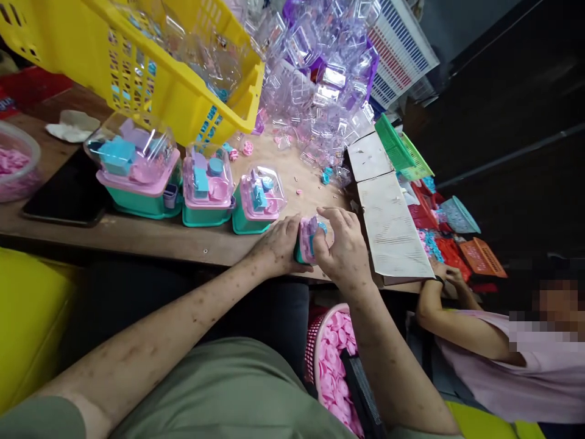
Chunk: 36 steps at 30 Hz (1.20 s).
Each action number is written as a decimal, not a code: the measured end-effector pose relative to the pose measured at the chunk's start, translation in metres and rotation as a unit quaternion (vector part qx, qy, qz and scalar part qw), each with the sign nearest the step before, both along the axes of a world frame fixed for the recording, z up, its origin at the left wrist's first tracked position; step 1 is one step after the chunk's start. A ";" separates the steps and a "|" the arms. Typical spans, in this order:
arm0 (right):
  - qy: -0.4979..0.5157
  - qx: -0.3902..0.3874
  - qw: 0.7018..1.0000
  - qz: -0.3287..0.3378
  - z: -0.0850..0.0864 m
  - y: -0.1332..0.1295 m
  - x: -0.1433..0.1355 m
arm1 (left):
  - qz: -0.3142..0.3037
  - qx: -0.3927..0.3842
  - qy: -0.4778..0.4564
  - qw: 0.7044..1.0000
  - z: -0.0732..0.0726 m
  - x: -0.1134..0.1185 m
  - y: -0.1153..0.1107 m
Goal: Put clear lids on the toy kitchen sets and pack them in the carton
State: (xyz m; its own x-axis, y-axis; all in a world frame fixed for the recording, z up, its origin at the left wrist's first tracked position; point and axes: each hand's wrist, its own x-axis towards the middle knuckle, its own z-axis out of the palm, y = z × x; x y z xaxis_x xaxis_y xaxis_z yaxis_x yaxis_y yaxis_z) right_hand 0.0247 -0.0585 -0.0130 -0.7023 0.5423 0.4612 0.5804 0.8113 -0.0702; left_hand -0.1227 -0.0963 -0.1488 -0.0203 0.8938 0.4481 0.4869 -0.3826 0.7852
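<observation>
At the table's front edge my left hand grips the side of a small toy playset with a teal base and a pink top carrying purple and blue parts. My right hand closes over its other side, thumb against the blue part. My fingers hide much of the playset, and I cannot tell whether a clear cover is on it. To the left stand three similar playsets under clear domes: a near one, a middle one and a larger-looking one.
A yellow basket and a heap of clear plastic covers fill the back. A black phone lies left. Cardboard borders the right side, near a co-worker. Below is a basket of pink pieces.
</observation>
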 end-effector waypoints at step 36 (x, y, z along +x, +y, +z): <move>-0.105 -0.071 0.992 -0.028 0.013 0.001 0.001 | 0.005 -0.011 0.033 0.999 0.010 0.004 -0.004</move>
